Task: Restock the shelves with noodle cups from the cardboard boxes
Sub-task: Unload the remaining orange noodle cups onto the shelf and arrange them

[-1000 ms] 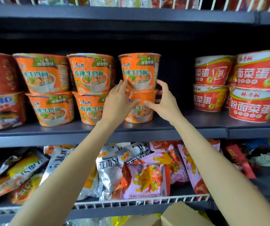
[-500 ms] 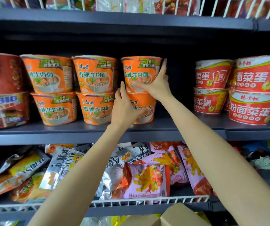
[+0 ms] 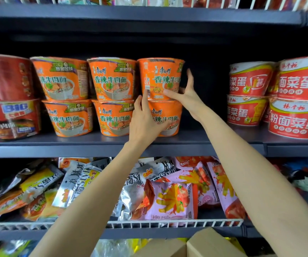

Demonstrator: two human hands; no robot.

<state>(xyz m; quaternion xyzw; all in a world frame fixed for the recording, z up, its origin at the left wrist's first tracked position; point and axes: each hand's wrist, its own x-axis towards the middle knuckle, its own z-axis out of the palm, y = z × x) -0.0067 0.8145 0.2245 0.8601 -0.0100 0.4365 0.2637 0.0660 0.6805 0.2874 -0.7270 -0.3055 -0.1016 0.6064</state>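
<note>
Orange noodle cups stand two high in three stacks on the dark shelf (image 3: 93,143). In the rightmost stack the upper cup (image 3: 160,75) shows its barcode strip at the left. My right hand (image 3: 186,97) grips this cup, thumb on its lower front and fingers spread up its right side. My left hand (image 3: 145,123) wraps the left front of the lower cup (image 3: 169,115), with its fingertips reaching the upper cup's base. A cardboard box (image 3: 210,245) shows at the bottom edge.
Two more orange stacks (image 3: 112,78) stand to the left, then dark red big cups (image 3: 6,76). Red-and-white cups (image 3: 296,117) fill the right, across a dark gap. Snack bags (image 3: 168,197) lie behind a white wire rail (image 3: 168,223) below.
My right hand went from the lower cup up to the upper cup and turned it, so the barcode now faces front. My left hand stayed on the lower cup.
</note>
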